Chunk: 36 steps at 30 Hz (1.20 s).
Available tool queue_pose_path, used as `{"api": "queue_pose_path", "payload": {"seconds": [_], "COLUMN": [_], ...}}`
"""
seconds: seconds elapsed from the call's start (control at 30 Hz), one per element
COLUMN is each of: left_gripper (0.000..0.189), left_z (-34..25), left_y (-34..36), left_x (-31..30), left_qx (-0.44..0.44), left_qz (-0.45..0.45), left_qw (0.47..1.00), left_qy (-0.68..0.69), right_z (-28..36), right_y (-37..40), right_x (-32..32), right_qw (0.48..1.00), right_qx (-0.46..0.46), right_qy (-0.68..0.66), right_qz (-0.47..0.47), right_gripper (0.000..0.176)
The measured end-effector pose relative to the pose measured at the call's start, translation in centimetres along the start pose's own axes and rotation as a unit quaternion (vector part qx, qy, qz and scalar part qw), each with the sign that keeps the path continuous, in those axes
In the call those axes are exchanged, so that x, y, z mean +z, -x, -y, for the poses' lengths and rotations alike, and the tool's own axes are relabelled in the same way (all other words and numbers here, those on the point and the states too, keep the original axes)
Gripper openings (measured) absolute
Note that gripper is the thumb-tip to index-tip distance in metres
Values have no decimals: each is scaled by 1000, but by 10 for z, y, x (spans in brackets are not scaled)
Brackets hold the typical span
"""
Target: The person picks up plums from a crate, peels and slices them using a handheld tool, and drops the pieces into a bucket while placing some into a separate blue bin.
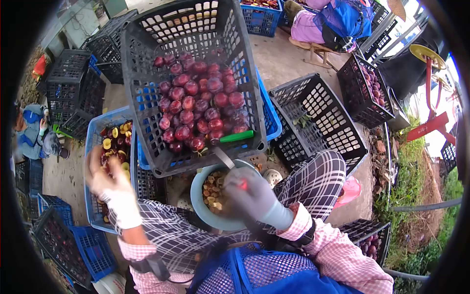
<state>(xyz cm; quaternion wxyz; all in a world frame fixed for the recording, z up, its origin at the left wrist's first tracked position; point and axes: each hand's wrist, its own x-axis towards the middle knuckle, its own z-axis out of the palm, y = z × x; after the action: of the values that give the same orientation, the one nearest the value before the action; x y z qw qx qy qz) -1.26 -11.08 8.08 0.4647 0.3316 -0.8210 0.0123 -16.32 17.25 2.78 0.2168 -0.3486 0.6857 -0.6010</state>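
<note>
Left hand (110, 188), grip unclear, over blue plastic crate (91, 142) of halved plums (117, 139); right hand (249, 193) clasps red plum (243, 184) above pale-blue pit bowl (194, 196). Black plastic crate (142, 98): many whole plums (196, 108) left.

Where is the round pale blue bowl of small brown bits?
The pale blue bowl sits at centre of the head view, just below the tilted black plastic crate of red plums, with the gloved right hand over its right edge.
</note>
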Motion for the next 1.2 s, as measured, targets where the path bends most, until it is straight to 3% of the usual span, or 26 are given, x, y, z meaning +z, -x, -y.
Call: {"api": "queue_pose_path", "payload": {"seconds": [0.03, 0.17, 0.2, 0.33, 0.37, 0.43, 0.47, 0.5, 0.57, 0.63, 0.7, 0.73, 0.77, 0.83, 0.9, 0.97, 1.03, 1.07, 1.1, 1.2], "left_gripper": [38, 40, 45, 58, 60, 55, 50, 45, 29, 30, 49, 50, 53, 56, 58, 60, 62, 64, 64, 66], "left_z": [-33, -135, -152, -179, -180, -173, -172, -174, -170, -161, -156, -155, -160, -167, -161, -152, -140, -139, -136, -132], "left_y": [0, 28, 33, 45, 40, 40, 38, 33, 31, 46, 74, 83, 79, 75, 72, 76, 84, 82, 83, 88], "left_x": [17, 120, 147, 209, 211, 210, 202, 183, 144, 100, 80, 63, 43, 16, 0, -10, -16, -21, -24, -28], "left_qx": [40, 89, 65, 123, 120, 81, -15, -112, -274, -414, -501, -516, -507, -511, -508, -505, -436, -409, -409, -362], "left_qz": [36, 250, 329, 436, 450, 403, 408, 406, 406, 405, 339, 337, 329, 299, 297, 297, 316, 322, 318, 284], "left_qw": [997, 922, 896, 882, 877, 886, 861, 821, 681, 464, 357, 334, 363, 408, 416, 425, 488, 548, 548, 637], "left_qy": [52, 282, 290, 128, 116, 214, 304, 386, 545, 670, 711, 713, 709, 695, 693, 690, 687, 655, 657, 619], "right_z": [8, 16, 9, -3, -8, -11, -12, -10, 5, 17, 18, 20, 24, 33, 39, 47, 55, 60, 64, 69], "right_y": [1, -11, -11, -10, -10, -8, -9, -10, -12, -9, -3, 0, 1, 5, 9, 15, 20, 21, 23, 28], "right_x": [-6, -30, -30, -39, -38, -36, -34, -33, -41, -42, -33, -29, -24, -17, -13, -5, 1, 5, 8, 18], "right_qw": [985, 935, 943, 930, 940, 946, 946, 946, 947, 961, 962, 979, 991, 997, 996, 993, 985, 983, 982, 972], "right_qx": [136, 273, 235, 246, 208, 171, 155, 140, 151, 165, 162, 109, 54, 27, -46, -76, -98, -116, -119, -148], "right_qy": [-109, -212, -211, -243, -237, -232, -243, -254, -263, -219, -220, -171, -121, -74, 72, 89, 143, 140, 142, 182], "right_qz": [-5, -83, -104, -126, -135, -149, -147, -143, -106, -44, -23, -11, 0, 1, 14, 8, 22, 20, 22, 29], "right_gripper": [21, 21, 21, 20, 21, 21, 21, 22, 24, 26, 25, 24, 23, 21, 18, 17, 17, 18, 18, 20]}}
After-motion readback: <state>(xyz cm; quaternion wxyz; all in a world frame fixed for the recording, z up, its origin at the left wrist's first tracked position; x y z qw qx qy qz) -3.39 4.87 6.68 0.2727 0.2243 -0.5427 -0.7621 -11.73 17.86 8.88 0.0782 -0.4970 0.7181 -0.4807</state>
